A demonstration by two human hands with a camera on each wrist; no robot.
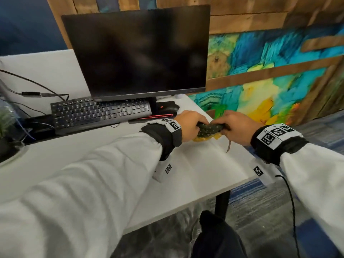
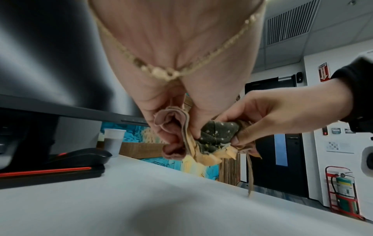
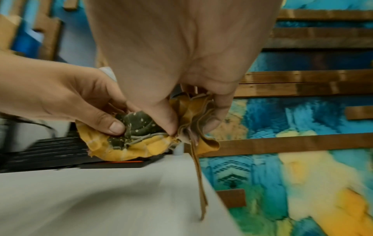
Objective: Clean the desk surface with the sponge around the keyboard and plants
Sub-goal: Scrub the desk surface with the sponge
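The sponge (image 1: 210,129) is a crumpled yellow pad with a dark green speckled face and a thin strap hanging from it. Both hands hold it just above the white desk (image 1: 186,174) near the desk's right edge. My left hand (image 1: 200,125) pinches its left end and my right hand (image 1: 227,126) pinches its right end. In the left wrist view the sponge (image 2: 214,134) sits bunched between the two hands. The right wrist view shows the sponge (image 3: 129,143) with the thumbs pressed on the green face. The black keyboard (image 1: 100,112) lies to the left, and a potted plant (image 1: 5,125) stands at the far left.
A dark monitor (image 1: 137,53) stands behind the keyboard. A black mouse (image 1: 167,108) rests on a red-trimmed pad beside it. A plastic cup (image 2: 113,140) stands at the desk's back right corner. Cables run at the left. A painted wooden wall panel (image 1: 270,71) lies beyond the right edge.
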